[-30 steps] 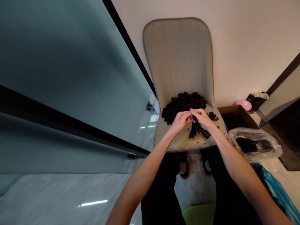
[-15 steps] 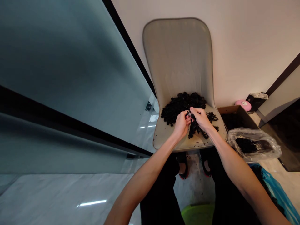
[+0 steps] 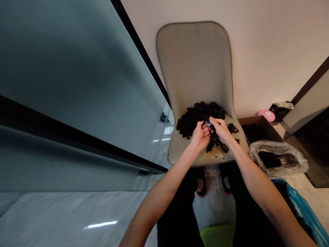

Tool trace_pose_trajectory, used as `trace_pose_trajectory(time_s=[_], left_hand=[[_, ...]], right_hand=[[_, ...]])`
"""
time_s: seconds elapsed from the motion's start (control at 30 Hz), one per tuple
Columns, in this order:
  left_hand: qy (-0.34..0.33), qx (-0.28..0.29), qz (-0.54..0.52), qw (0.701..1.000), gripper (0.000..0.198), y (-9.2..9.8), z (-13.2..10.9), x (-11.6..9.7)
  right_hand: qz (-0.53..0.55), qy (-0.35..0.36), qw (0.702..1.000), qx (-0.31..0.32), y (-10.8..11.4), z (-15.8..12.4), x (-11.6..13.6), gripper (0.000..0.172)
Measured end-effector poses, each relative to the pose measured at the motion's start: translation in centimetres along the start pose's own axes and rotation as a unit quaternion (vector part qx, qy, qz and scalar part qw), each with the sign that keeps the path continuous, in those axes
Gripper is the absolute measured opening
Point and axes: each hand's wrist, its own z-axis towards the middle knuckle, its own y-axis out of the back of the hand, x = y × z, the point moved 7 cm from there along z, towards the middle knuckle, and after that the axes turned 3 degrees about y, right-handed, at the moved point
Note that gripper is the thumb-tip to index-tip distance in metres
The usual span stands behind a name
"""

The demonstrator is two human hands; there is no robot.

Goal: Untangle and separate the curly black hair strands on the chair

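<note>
**Left hand (image 3: 199, 137) and right hand (image 3: 221, 131) pinched a black curly lock (image 3: 212, 141) over a chair seat (image 3: 181, 147)**

Both hands were closed, their fingertips gripping the lock's top end together. A heap of curly tufts (image 3: 200, 115) lay on the seat just beyond them. Farther right sat a cardboard box (image 3: 253, 120) and a clear plastic bag (image 3: 276, 159) holding more dark tufts.

L hand (image 3: 200, 137) & R hand (image 3: 221, 130) bare, forearms too, to lower frame edge. Black trousers (image 3: 177, 212) at bottom centre, both legs. Below seat, centre: dark open sandals (image 3: 202, 187) w/ red trim, foot showing thru.
</note>
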Motion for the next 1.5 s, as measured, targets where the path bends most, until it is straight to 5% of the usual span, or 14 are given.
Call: trace_pose_trajectory(time_s=[0.33, 0.5, 0.63, 0.97, 1.2, 1.33, 1.5], left_hand=[[0.046, 0.164, 0.117, 0.978, 0.056, 0.2, -0.4, -1.3], [-0.104, 0.095, 0.301, 0.943, 0.042, 2.1, 0.4, -3.4], [-0.208, 0.092, 0.345, 0.911, 0.025, 1.6, -1.3, -5.2], [-0.231, 0.172, 0.375, 0.881, 0.026, 0.7, -2.1, -4.9], [-0.273, 0.173, 0.41, 0.853, 0.012, 0.2, -3.6, -5.8], [-0.29, 0.153, 0.36, 0.874, 0.013, 0.4, -3.4, -5.9], [-0.228, 0.1, 0.135, 0.959, 0.017, 1.2, -1.8, -4.5]], right_hand=[[0.024, -0.026, 0.997, 0.068, -0.8, -0.8, 1.2, 0.067], [-0.052, -0.006, 0.994, 0.094, -0.7, -0.2, 0.2, 0.069], [-0.065, -0.016, 0.995, 0.074, 0.2, 0.2, -0.6, 0.068], [-0.004, -0.022, 0.995, 0.098, -0.4, -0.6, 0.3, 0.064], [-0.003, -0.003, 0.991, 0.137, -0.7, -1.0, 1.5, 0.054], [0.017, 0.004, 0.991, 0.134, -1.1, -1.1, 1.8, 0.051], [0.07, 0.033, 0.99, 0.114, -2.2, -1.1, 2.1, 0.056]])
